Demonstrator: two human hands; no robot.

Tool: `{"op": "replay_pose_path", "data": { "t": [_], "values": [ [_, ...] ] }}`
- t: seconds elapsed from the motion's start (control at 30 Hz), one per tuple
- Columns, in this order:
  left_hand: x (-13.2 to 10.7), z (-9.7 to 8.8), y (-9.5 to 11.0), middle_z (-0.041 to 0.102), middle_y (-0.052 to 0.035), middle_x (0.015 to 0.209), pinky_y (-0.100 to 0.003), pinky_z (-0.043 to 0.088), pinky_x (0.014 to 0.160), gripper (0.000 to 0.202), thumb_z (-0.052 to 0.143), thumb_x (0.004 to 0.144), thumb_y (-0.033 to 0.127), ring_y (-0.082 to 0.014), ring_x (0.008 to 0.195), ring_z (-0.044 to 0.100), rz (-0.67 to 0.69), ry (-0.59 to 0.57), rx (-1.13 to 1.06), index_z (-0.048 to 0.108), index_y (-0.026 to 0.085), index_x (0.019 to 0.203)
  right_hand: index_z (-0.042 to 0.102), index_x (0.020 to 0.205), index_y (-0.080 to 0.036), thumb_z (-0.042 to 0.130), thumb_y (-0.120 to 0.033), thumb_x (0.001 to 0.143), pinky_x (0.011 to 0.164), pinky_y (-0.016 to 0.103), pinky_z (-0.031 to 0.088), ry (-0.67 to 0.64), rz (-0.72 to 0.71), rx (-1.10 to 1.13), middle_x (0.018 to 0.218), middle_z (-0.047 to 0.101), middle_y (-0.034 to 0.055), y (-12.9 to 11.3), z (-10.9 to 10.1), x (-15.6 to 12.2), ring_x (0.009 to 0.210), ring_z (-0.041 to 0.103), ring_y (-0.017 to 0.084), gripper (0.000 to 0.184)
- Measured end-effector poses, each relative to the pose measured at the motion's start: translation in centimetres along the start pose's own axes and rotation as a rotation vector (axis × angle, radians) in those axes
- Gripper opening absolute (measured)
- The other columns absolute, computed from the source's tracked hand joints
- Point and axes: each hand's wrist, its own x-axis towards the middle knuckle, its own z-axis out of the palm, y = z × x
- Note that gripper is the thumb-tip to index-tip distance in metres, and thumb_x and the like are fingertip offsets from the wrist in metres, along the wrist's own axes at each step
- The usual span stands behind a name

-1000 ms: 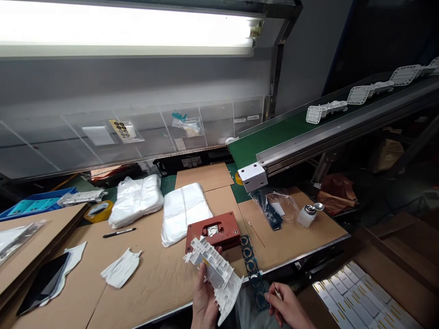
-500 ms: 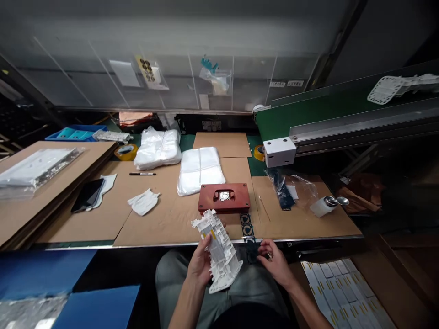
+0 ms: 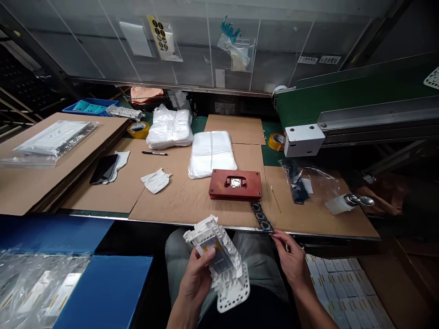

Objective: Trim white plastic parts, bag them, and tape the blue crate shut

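Observation:
My left hand (image 3: 196, 276) is closed around a white moulded plastic part (image 3: 219, 260) with ribs and a perforated flange, held over my lap. My right hand (image 3: 291, 260) sits at the bench's front edge with its fingertips pinched on the lower end of a dark strip of round gaskets (image 3: 261, 218) that hangs over the edge. A thin pale stick seems to lie in the same hand. Just behind the strip, a red fixture block (image 3: 236, 184) rests on the cardboard-covered bench (image 3: 178, 201).
On the bench: two stacks of white plastic bags (image 3: 211, 153), a rag (image 3: 156, 179), a pen (image 3: 154, 153), a phone (image 3: 104, 168), tape rolls (image 3: 138, 130), a white pump bottle (image 3: 343, 204). A green conveyor (image 3: 350, 103) runs up right. Blue bins (image 3: 103, 292) lower left.
The view has tilted down and left. My left hand brought the white part lower, towards my lap. My right hand moved from below the strip up to the bench edge and pinched its end.

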Motion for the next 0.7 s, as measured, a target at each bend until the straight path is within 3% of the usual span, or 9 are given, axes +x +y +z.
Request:
{"op": "replay_pose_path", "data": {
  "t": [0.07,0.13,0.23,0.3,0.37,0.47,0.6,0.7],
  "values": [
    [-0.3,0.4,0.0,0.078,-0.0074,0.095,-0.028,0.057,0.077,0.054,0.094,0.056,0.022,-0.0244,0.087,0.074,0.083,0.010,0.094,0.073,0.016,0.105,0.074,0.088,-0.022,0.066,-0.028,0.092,0.093,0.041,0.052,0.070,-0.022,-0.019,0.115,0.072,0.0111,-1.3,-0.8,-0.5,0.109,0.067,0.026,0.011],
    [-0.6,0.6,0.0,0.078,-0.0093,0.098,-0.028,0.056,0.079,0.061,0.094,0.056,0.022,-0.0251,0.089,0.073,0.155,0.001,0.182,0.071,0.015,0.112,0.073,0.087,-0.021,0.070,-0.028,0.089,0.088,0.039,0.052,0.158,0.002,-0.019,0.118,0.069,0.0121,-3.1,-1.8,-0.8,0.110,0.065,0.026,0.008],
    [-1.1,0.6,-0.1,0.077,-0.0099,0.100,-0.031,0.056,0.082,0.061,0.093,0.061,0.025,-0.0255,0.091,0.071,0.276,0.002,0.315,0.069,0.015,0.117,0.072,0.090,-0.020,0.076,-0.031,0.086,0.086,0.037,0.051,0.278,0.187,0.055,0.105,0.070,0.0096,-6.4,-2.8,-0.9,0.098,0.067,0.023,0.013],
    [-1.5,0.6,-0.1,0.077,-0.0094,0.101,-0.032,0.056,0.082,0.057,0.091,0.064,0.027,-0.0262,0.092,0.071,0.362,0.002,0.398,0.068,0.015,0.115,0.072,0.095,-0.019,0.079,-0.034,0.083,0.087,0.036,0.051,0.281,0.345,0.134,0.097,0.072,0.0073,-8.5,-2.8,-0.7,0.091,0.067,0.021,0.020],
    [-2.0,0.6,0.0,0.077,-0.0086,0.099,-0.032,0.056,0.080,0.051,0.090,0.066,0.029,-0.0268,0.091,0.071,0.430,-0.015,0.477,0.068,0.015,0.110,0.073,0.097,-0.019,0.084,-0.036,0.078,0.079,0.033,0.052,0.214,0.469,0.238,0.089,0.072,0.0058,-10.6,-2.3,-0.5,0.083,0.067,0.020,0.028],
    [-3.0,0.8,0.3,0.076,-0.0077,0.100,-0.032,0.056,0.081,0.049,0.088,0.070,0.029,-0.0263,0.091,0.070,0.507,-0.047,0.587,0.067,0.017,0.112,0.072,0.097,-0.020,0.087,-0.037,0.073,0.063,0.028,0.052,-0.003,0.596,0.426,0.084,0.072,0.0054,-13.7,-1.1,-0.1,0.071,0.064,0.018,0.033],
    [-4.3,1.1,0.6,0.074,-0.0071,0.107,-0.030,0.054,0.083,0.049,0.084,0.074,0.029,-0.0250,0.094,0.069,0.599,-0.036,0.666,0.066,0.019,0.117,0.068,0.119,-0.023,0.086,-0.033,0.075,0.052,0.025,0.048,-0.305,0.663,0.609,0.074,0.065,0.0002,-17.2,0.8,0.3,0.060,0.056,0.014,0.049],
    [-4.9,1.1,0.6,0.072,-0.0083,0.112,-0.033,0.054,0.085,0.045,0.083,0.074,0.029,-0.0264,0.096,0.069,0.652,-0.040,0.695,0.069,0.020,0.115,0.060,0.130,-0.025,0.082,-0.031,0.080,0.051,0.022,0.044,-0.454,0.652,0.670,0.069,0.059,-0.0036,-18.3,1.9,0.1,0.057,0.050,0.011,0.055]
  ]
}}
